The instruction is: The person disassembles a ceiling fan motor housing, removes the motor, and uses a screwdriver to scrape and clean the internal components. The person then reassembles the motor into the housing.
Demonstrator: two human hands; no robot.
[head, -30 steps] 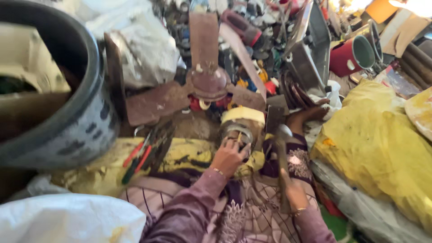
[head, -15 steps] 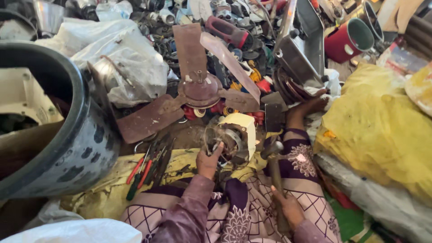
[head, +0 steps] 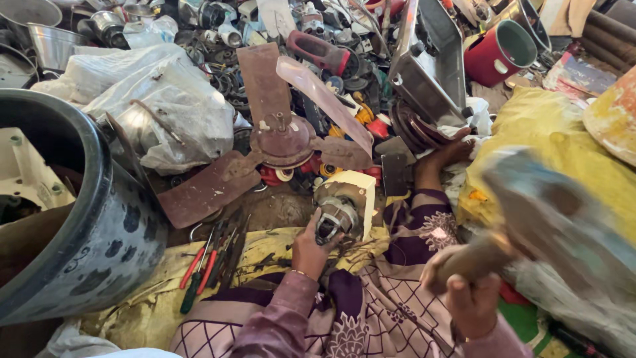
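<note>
Hands: two, both the person's own.
Left hand [head: 311, 248]: fingers clenched around the motor, low in the middle of the view.
Right hand [head: 467, 295]: fingers clenched on the wooden handle of a hammer [head: 550, 219], raised at lower right, head blurred.
Motor [head: 338, 215]: one, small and round, grey metal, set in a cream housing on the floor just ahead of the lap, in front of the fan.
Fan [head: 281, 139]: one, rusty brown hub with three brown blades and one pale blade, lying flat just beyond the motor.
Screwdrivers [head: 199, 272]: several, red and green handles, count unclear, lying together left of the left hand.
Tub [head: 99, 232]: one, large and dark, at far left.
Bags [head: 165, 106]: white plastic, two or so, upper left behind the fan.
Pot [head: 500, 50]: one, red with green inside, tipped on its side at upper right.
Tray [head: 430, 66]: one, grey metal, leaning upright beside the pot.
Sheet [head: 530, 126]: yellow, crumpled, at right.
Foot [head: 450, 156]: one bare, right of the fan.
Floor: dirt, with yellow cloth [head: 265, 248] under the tools.
Room: scrap heap all around, metal parts piled at the back.
</note>
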